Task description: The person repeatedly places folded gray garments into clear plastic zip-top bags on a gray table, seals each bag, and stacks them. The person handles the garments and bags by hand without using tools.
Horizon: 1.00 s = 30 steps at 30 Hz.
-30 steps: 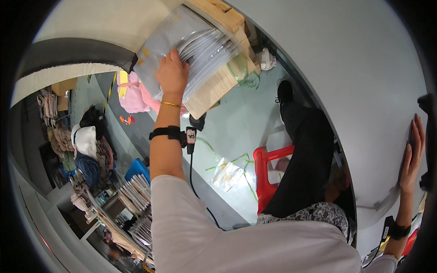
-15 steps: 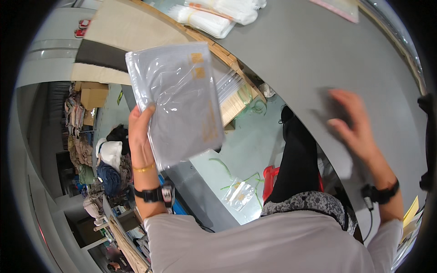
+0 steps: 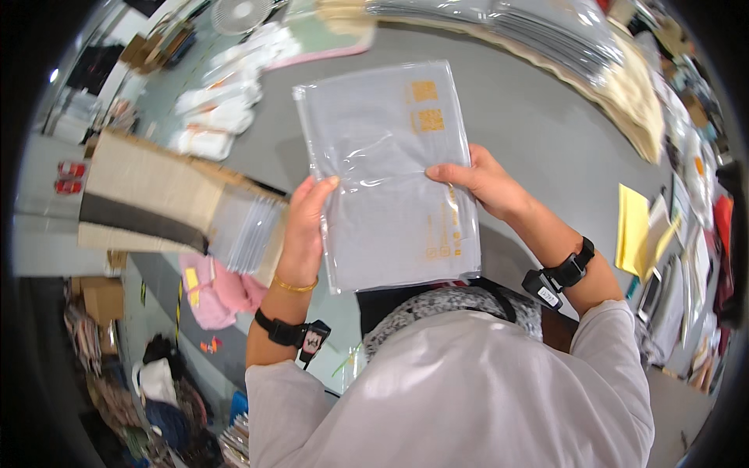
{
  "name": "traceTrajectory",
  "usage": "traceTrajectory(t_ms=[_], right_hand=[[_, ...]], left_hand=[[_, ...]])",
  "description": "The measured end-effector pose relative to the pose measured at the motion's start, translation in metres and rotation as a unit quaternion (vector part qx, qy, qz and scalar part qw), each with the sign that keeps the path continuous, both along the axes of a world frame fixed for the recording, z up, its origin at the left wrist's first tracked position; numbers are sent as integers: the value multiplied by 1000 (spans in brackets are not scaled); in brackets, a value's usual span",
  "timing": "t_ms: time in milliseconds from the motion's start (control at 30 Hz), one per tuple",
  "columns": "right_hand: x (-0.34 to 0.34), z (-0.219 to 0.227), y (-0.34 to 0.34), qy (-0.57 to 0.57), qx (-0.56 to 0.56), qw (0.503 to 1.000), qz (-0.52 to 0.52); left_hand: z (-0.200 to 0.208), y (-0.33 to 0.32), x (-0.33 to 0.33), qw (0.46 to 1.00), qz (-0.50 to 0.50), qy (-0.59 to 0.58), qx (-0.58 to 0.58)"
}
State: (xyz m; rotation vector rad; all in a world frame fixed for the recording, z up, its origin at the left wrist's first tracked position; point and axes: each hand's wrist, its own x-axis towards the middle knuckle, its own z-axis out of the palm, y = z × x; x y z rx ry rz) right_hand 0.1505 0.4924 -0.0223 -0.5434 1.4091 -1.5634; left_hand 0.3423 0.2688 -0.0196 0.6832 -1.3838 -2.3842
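Note:
A flat clear plastic bag pack (image 3: pixel 374 234) with gold printed marks is held up in front of me, over the near edge of the grey table. My left hand (image 3: pixel 306 214) pinches its left edge, thumb on top. On the right edge, my right hand (image 3: pixel 485 181) grips it the same way, thumb on the face and fingers behind. Both hands' fingers are partly hidden under the pack. Whether it is one bag or several stacked together, I cannot tell.
Left of the table stands a cardboard box (image 3: pixel 152 175) with clear plastic bags (image 3: pixel 248 230) in it. White bundles (image 3: pixel 222 113) lie at the far left of the grey table (image 3: pixel 538 132). A stack of clear bags (image 3: pixel 554 35) sits at the back; yellow paper (image 3: pixel 633 230) lies at right.
My right hand was open and apart over the table; it now grips the pack's right edge. The pack has come rightward in front of me, and my view has turned toward the table.

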Motion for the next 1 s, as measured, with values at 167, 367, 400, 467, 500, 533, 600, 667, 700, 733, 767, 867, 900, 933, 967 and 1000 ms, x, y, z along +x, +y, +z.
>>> traceTrajectory(t_ms=[167, 367, 400, 467, 500, 533, 600, 667, 700, 733, 767, 867, 900, 933, 967, 1000], right_hand=[[-33, -31, 74, 113, 182, 976, -32], [-14, -40, 91, 528, 381, 745, -142], [-13, -43, 91, 539, 348, 750, -163], [-17, -52, 93, 491, 313, 791, -186], [-21, -57, 93, 431, 309, 826, -189], [-25, -62, 94, 385, 285, 853, -206], [-34, -65, 94, 263, 219, 916, -211], [-46, -51, 93, 176, 150, 951, -203], [-52, -38, 95, 143, 127, 964, -186], [-58, -19, 98, 106, 118, 973, -169], [-67, 1, 99, 161, 53, 969, -182], [-91, 62, 114, 386, -85, 900, -186], [-89, 70, 119, 390, -47, 899, -192], [-88, 74, 123, 410, -46, 893, -181], [-83, 72, 127, 432, -44, 885, -170], [-76, 64, 129, 463, -57, 872, -146]], left_hand=[[-62, 43, -75, 981, -128, -122, -79], [-78, 45, -72, 701, -43, -151, -696], [-80, 43, -72, 746, -60, -166, -642], [-83, 38, -74, 821, -71, -144, -547], [-83, 37, -76, 853, -62, -132, -501], [-81, 35, -78, 885, -85, -145, -434], [-69, 31, -83, 930, -123, -201, -283], [-47, 34, -86, 949, -128, -116, -265], [-29, 31, -88, 952, -138, -112, -250], [-9, 28, -91, 955, -149, -110, -233], [11, 25, -96, 960, -123, -55, -244], [71, 9, -111, 914, -58, 130, -380], [82, 6, -110, 893, -38, 171, -414], [86, 3, -110, 863, -25, 216, -456], [90, -3, -102, 868, -56, 98, -484], [80, -3, -103, 867, -144, 213, -427]])
